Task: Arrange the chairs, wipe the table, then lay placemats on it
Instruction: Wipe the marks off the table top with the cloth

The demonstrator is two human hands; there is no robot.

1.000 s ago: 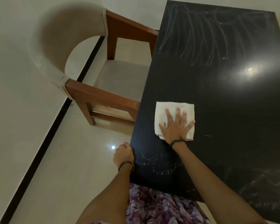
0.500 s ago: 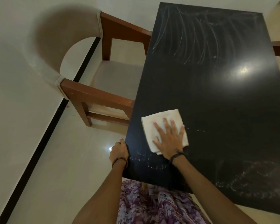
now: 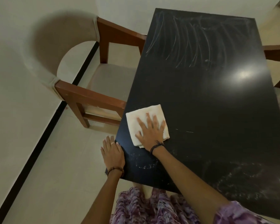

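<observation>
A black table [image 3: 208, 102] with pale wipe streaks at its far end and near corners fills the right of the head view. A folded white cloth [image 3: 142, 115] lies near the table's left edge. My right hand [image 3: 150, 131] presses flat on the cloth, fingers spread. My left hand [image 3: 111, 152] rests against the table's left edge near the front corner, fingers stretched out and the thumb on the top. A wooden armchair [image 3: 94, 97] with a beige seat and curved beige back stands at the table's left side, its arms touching the edge.
Part of a second wooden chair [image 3: 278, 52] shows at the table's right side. Pale tiled floor [image 3: 55, 159] with a black strip [image 3: 44, 135] runs along the left. My purple patterned clothing [image 3: 152, 207] is at the table's near end.
My right hand slid the cloth left and toward me, turning it askew. My left hand, curled on the table edge before, now lies with its fingers straight.
</observation>
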